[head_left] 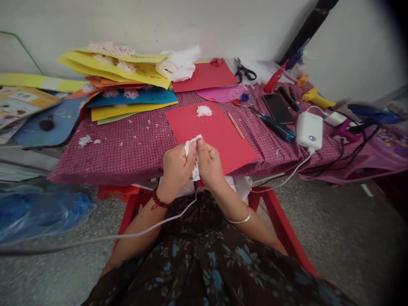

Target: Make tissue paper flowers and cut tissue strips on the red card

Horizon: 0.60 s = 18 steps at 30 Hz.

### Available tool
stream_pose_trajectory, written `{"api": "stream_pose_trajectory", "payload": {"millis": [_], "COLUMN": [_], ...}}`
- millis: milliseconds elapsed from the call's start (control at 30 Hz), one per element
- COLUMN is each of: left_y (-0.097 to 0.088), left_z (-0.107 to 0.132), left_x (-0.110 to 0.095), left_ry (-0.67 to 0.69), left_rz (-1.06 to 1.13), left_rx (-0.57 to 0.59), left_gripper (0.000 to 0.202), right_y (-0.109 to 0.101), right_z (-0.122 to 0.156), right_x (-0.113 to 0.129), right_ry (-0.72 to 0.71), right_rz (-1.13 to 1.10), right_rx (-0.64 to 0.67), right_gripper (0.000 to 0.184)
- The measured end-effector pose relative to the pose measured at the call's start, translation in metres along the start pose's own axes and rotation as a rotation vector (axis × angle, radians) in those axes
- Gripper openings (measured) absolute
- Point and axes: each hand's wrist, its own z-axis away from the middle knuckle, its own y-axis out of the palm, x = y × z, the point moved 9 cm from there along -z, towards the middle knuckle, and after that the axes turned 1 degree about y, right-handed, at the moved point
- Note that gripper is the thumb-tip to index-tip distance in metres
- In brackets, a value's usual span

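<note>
Between my two hands, over the near edge of the table, is a crumpled white tissue (195,171). My left hand (175,168) is closed with its thumb and fingers pinching the tissue from one side. From the other side my right hand (210,163) grips it too, thumb on top. Just beyond lies a red sheet of paper (226,144), partly behind my hands. A small heap of white tissue bits (204,111) sits near its far edge. A thin wooden stick (236,125) rests along the sheet's right side.
Stacked coloured papers (134,111) with white tufts lie at the back left. To the right are black scissors (245,71), a red glue bottle (276,77), a utility knife (274,125), a dark phone (278,108) and a white power bank (310,131). A white cable (153,227) crosses my left forearm.
</note>
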Motion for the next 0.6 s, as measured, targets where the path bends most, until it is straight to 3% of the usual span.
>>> {"api": "stream_pose_trajectory", "payload": {"millis": [167,267,433,500,600], "left_y": [0.007,0.007,0.013,0.009,0.009], "left_z": [-0.006,-0.008,-0.006,-0.01,-0.015], "left_x": [-0.012,-0.009,-0.01,-0.004,0.019], "left_ry": [0.126,0.087,0.065,0.007,-0.221], "left_rz": [-0.138,-0.146,-0.116,-0.037,0.283], "left_rx": [-0.05,-0.071,-0.047,-0.05,-0.018], "left_gripper": [0.051,0.054,0.054,0.055,0.057], "right_y": [-0.004,-0.006,-0.005,-0.002,0.002], "right_z": [0.0,-0.002,-0.005,-0.005,-0.005], "right_x": [-0.007,0.0,-0.012,-0.011,-0.01], "right_ry": [0.087,0.034,0.119,0.083,0.051], "right_rz": [-0.018,0.001,-0.092,-0.09,-0.094], "right_rx": [-0.077,-0.086,-0.093,-0.076,-0.05], "right_gripper": [0.065,0.059,0.059,0.058,0.058]}}
